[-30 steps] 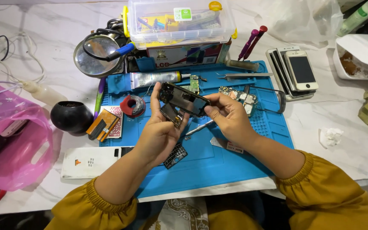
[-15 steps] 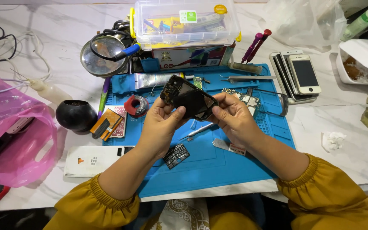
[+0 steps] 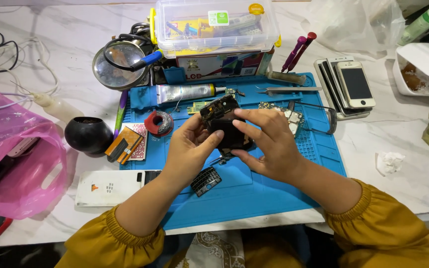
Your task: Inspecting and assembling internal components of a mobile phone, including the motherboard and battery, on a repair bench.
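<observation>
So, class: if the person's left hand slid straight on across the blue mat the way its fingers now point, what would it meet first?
The left hand points up and to the right, gripping the small dark phone body. Beyond that, probably the green circuit board on the blue silicone mat, though height above the mat is unclear.

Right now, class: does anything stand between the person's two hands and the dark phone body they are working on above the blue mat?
Nothing visible does. The left hand and the right hand both grip the dark phone body directly, bare fingers on it, above the blue mat. The small keypad lies apart on the mat below.
</observation>
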